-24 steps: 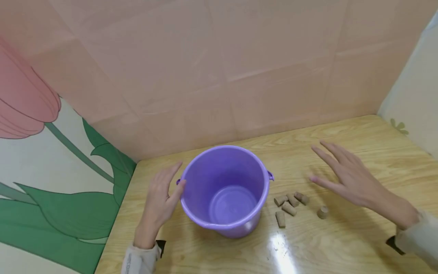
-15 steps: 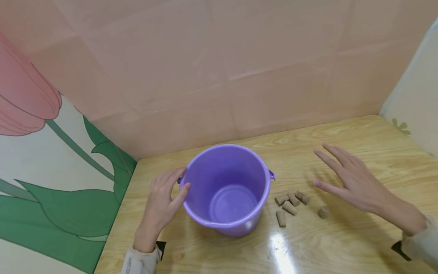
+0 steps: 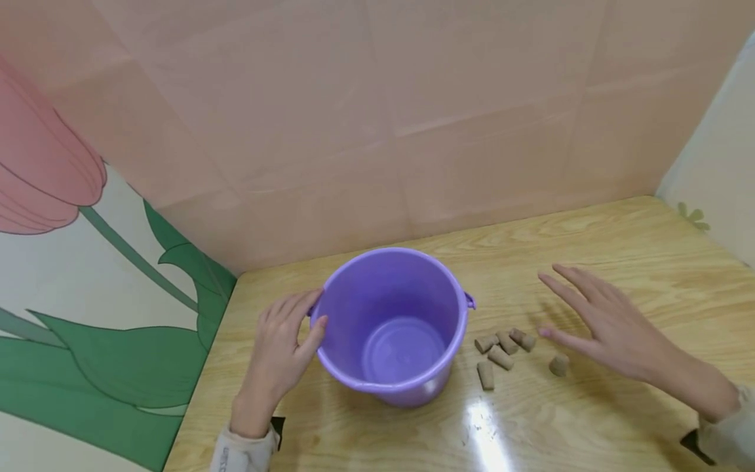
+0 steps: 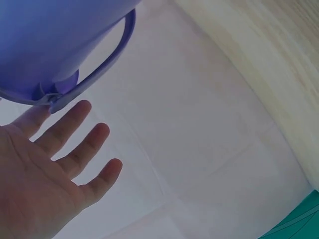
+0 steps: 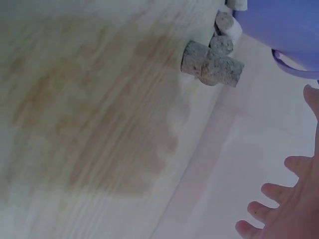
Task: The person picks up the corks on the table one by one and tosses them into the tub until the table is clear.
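Note:
A purple bucket [image 3: 404,357] stands upright on the wooden table, its inside bare down to the bottom. My left hand [image 3: 277,347] holds its left rim, thumb over the edge and fingers outside. In the left wrist view the fingers [image 4: 82,149] spread beside the bucket handle [image 4: 107,62]; the thumb is hidden there. To the bucket's right lie several corks [image 3: 500,357] in a loose group. A single cork [image 3: 558,364] is apart from them, nearer my right hand [image 3: 619,328]. That hand hovers over the table, fingers extended, holding nothing.
The wood-grain table [image 3: 377,439] meets a pink-covered wall [image 3: 377,131] behind the bucket. On the left a panel shows a printed tulip with green leaves [image 3: 118,360]. A pale wall [image 3: 719,170] borders the right side.
My left hand has moved right onto the bucket's rim and taken hold of it. The right hand has lowered slightly toward the table. The corks look unmoved.

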Action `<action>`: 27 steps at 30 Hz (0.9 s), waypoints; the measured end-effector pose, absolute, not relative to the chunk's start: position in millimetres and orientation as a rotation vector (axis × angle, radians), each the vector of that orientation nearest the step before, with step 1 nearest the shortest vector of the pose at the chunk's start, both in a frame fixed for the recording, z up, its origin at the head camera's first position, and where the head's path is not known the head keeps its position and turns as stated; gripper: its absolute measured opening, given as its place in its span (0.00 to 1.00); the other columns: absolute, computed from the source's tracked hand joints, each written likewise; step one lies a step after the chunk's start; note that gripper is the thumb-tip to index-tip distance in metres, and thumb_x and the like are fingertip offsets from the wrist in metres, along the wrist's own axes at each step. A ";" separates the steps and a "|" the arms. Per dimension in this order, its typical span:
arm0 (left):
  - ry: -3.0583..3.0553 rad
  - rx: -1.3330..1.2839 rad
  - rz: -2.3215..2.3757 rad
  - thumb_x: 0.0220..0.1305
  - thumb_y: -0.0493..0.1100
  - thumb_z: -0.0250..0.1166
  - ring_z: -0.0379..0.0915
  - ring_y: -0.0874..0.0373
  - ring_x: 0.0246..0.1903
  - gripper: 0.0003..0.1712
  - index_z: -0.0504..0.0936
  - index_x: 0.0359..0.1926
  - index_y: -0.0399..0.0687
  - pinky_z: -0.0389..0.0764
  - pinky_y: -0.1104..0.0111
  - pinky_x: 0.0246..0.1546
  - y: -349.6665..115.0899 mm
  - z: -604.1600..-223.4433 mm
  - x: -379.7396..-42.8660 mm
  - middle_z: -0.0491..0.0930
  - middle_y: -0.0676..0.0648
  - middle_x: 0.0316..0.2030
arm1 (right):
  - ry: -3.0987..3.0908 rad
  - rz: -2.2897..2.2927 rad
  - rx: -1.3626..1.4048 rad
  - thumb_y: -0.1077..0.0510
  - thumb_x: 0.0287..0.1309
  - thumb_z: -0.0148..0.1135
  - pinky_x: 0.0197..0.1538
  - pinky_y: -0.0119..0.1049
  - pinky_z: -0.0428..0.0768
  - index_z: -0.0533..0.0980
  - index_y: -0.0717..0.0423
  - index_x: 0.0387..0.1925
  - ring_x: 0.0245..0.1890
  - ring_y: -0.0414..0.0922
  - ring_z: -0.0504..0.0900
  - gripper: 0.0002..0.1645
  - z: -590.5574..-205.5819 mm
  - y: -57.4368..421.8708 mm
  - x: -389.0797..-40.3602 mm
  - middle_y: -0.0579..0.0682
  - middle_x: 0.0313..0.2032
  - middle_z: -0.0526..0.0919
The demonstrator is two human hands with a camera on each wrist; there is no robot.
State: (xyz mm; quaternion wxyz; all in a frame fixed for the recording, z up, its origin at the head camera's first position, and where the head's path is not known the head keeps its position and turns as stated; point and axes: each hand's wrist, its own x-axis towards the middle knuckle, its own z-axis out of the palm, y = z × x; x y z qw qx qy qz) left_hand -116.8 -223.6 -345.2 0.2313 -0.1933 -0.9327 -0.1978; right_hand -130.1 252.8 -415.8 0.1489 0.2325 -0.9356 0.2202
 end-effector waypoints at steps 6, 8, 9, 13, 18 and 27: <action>-2.593 -0.513 -0.574 0.68 0.51 0.59 0.72 0.46 0.61 0.27 0.76 0.65 0.49 0.64 0.44 0.65 -222.4 -345.2 -116.0 0.80 0.47 0.59 | -2.713 0.657 0.639 0.42 0.54 0.69 0.70 0.73 0.49 0.56 0.42 0.76 0.71 0.68 0.57 0.52 -422.8 255.2 -122.3 0.60 0.75 0.57; -2.598 -0.510 -0.576 0.68 0.51 0.59 0.72 0.46 0.61 0.27 0.76 0.65 0.50 0.63 0.44 0.65 -222.4 -345.1 -115.7 0.80 0.47 0.59 | -2.717 0.655 0.637 0.41 0.53 0.70 0.70 0.72 0.49 0.56 0.43 0.76 0.71 0.68 0.58 0.53 -426.0 255.7 -119.6 0.60 0.75 0.57; -2.598 -0.509 -0.575 0.67 0.51 0.59 0.72 0.46 0.61 0.27 0.76 0.65 0.50 0.63 0.44 0.65 -222.4 -345.0 -115.5 0.80 0.47 0.59 | -2.720 0.653 0.636 0.41 0.53 0.70 0.71 0.72 0.48 0.57 0.43 0.76 0.71 0.68 0.57 0.53 -427.5 255.8 -118.5 0.59 0.75 0.56; -2.598 -0.510 -0.580 0.67 0.50 0.60 0.71 0.45 0.61 0.27 0.76 0.65 0.49 0.64 0.44 0.65 -222.5 -344.4 -114.8 0.80 0.46 0.59 | -2.727 0.646 0.631 0.40 0.51 0.71 0.69 0.73 0.51 0.61 0.44 0.74 0.71 0.67 0.58 0.51 -432.8 256.5 -114.4 0.58 0.75 0.58; -2.596 -0.508 -0.585 0.66 0.50 0.61 0.71 0.45 0.61 0.28 0.76 0.65 0.48 0.64 0.43 0.65 -221.8 -344.4 -114.5 0.80 0.45 0.59 | -2.730 0.641 0.631 0.40 0.49 0.72 0.67 0.75 0.52 0.73 0.46 0.64 0.72 0.66 0.57 0.41 -437.6 258.3 -108.7 0.58 0.74 0.61; -2.583 -0.502 -0.607 0.66 0.48 0.61 0.71 0.44 0.62 0.27 0.76 0.65 0.47 0.63 0.43 0.64 -222.4 -346.7 -114.7 0.80 0.44 0.59 | -2.694 0.630 0.659 0.42 0.46 0.75 0.70 0.72 0.49 0.83 0.45 0.49 0.72 0.64 0.58 0.27 -444.4 262.4 -102.6 0.62 0.70 0.66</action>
